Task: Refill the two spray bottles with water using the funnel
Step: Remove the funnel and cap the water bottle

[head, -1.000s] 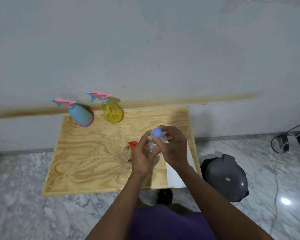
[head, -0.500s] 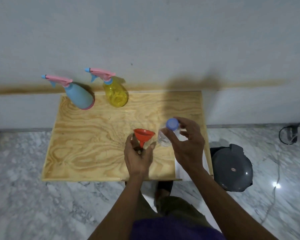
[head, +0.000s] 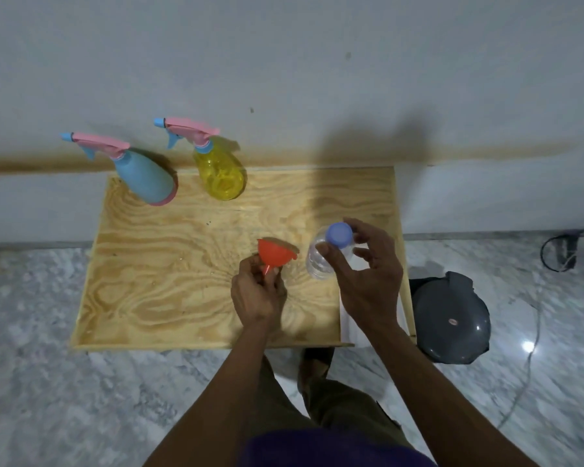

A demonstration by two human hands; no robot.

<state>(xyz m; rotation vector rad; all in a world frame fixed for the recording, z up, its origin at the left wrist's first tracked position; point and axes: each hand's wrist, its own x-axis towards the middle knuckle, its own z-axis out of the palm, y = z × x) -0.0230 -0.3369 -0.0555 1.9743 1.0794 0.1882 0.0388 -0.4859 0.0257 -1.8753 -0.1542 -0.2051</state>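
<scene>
Two spray bottles stand at the back of the wooden table (head: 169, 291): a blue one (head: 145, 178) on the left and a clear yellow one (head: 220, 173) beside it, both with pink trigger heads screwed on. My left hand (head: 257, 294) pinches the spout of an orange funnel (head: 274, 253) above the table's middle. My right hand (head: 368, 281) holds a clear water bottle (head: 319, 261) by its neck, thumb and forefinger around the blue cap (head: 339, 234), which is still on. The two hands are a short way apart.
A grey wall rises right behind the table. A dark grey round lidded container (head: 450, 318) sits on the marble floor at the table's right. A white sheet (head: 349, 326) lies at the table's right front corner. A black cable (head: 560, 251) lies far right.
My hands have separated: the left one now carries the funnel, the right one keeps the capped water bottle a little to the right. The view has also moved closer to the table.
</scene>
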